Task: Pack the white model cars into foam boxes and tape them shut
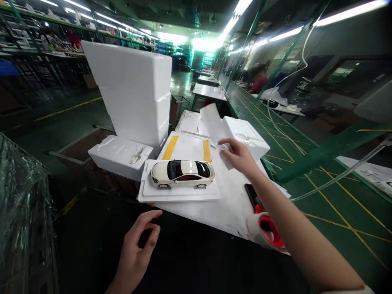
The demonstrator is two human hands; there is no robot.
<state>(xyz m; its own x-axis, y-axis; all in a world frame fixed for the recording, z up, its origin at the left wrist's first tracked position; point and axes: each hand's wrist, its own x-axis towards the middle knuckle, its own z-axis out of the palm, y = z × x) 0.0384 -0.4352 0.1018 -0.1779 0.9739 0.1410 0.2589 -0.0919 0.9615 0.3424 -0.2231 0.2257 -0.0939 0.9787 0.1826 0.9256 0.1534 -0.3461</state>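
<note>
A: Head view, looking down over a white table (232,204) in a factory hall. What sits furthest left?

B: A clear plastic sheet (21,204) at the left edge. Just right of it, low in the picture, the left hand (137,249) hovers over dark floor, near the table's front edge. Its fingers are loosely curled and it holds nothing.

A: And above that hand?

B: A tall stack of white foam boxes (134,90), with a low foam box (119,155) in front of it. A clear bag (137,155) lies on that low box.

A: Where is the car?

B: A white model car (183,173) stands on a flat foam tray (179,192) at the table's near left corner, well apart from both hands. Behind it lies a white board with two yellow strips (170,147).

A: And the right hand?

B: The right hand (240,157) reaches forward over the table, right of the car. Its fingertips pinch a white sheet (212,120) that rises up and away from it. Just behind the sheet sits another foam block (246,134).

A: Anything under that arm?

B: A black phone (251,195) lies on the table, and a white roll with a red core (266,230) sits at the table's front edge, partly hidden by the forearm. Further right, green floor with yellow lines and a clear hose (337,175). A person (260,79) sits at a far table, blurred.
</note>
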